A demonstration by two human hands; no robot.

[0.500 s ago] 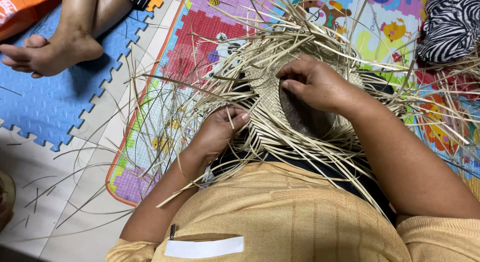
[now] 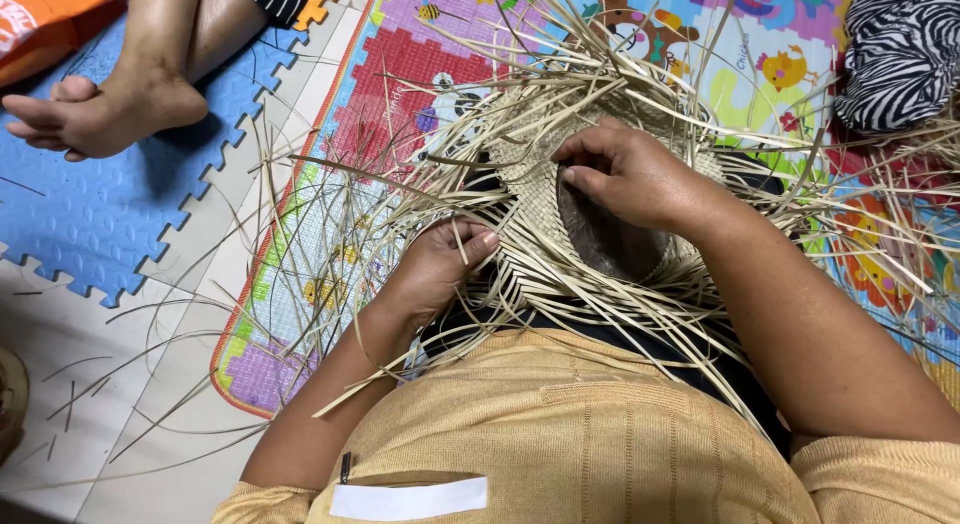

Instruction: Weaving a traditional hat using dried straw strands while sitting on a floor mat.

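Head view: left hand [image 2: 437,264] and right hand [image 2: 630,174] pinch straw strips [image 2: 420,174] of woven mat [image 2: 535,184], another person's foot [image 2: 100,109] nearby.

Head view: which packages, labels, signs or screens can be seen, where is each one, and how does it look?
Orange package: top left corner, beside another person's foot; soft, bright orange with a white mark.
White label: bottom centre, on the tan knit top; a blank white strip.
No signs or screens in view.
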